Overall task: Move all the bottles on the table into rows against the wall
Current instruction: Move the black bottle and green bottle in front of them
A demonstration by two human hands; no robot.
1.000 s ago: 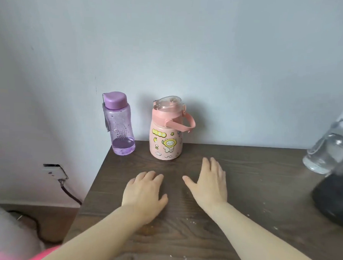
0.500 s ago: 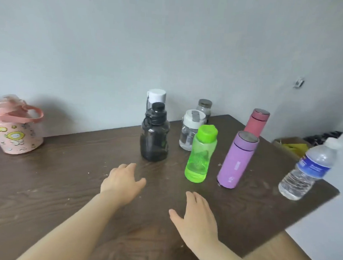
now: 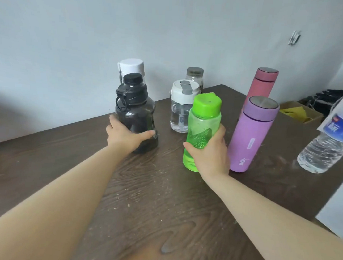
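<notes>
Reaching across a dark wood-grain table [image 3: 142, 208] toward a pale grey wall [image 3: 72, 35], a person takes hold of two bottles at once. The left hand [image 3: 124, 135] wraps the lower body of a squat, smoky-black plastic bottle with a looped black cap [image 3: 135, 110], thumb laid across its front and the other fingers hidden behind it; a white-capped bottle [image 3: 131, 66] stands directly behind, nearer the wall. Further right sit a clear tumbler with a white lid and grey flip latch [image 3: 181, 108] and, behind it, a small glass jar with a metal lid [image 3: 194, 74]. The right hand [image 3: 210, 153] curls around the lower half of a translucent lime-green plastic bottle [image 3: 204, 121], fingers pressed together around its far side, thumb on the near side. Just beside it stands a tall matte purple flask with a steel top [image 3: 250, 134], a pink flask [image 3: 263, 83] behind, and a clear water bottle with a blue label [image 3: 329, 142] at the table's right edge. Low grips should keep both bottles upright; sliding or lifting the green one clear of the purple flask looks wise, since the two stand close enough to knock.
</notes>
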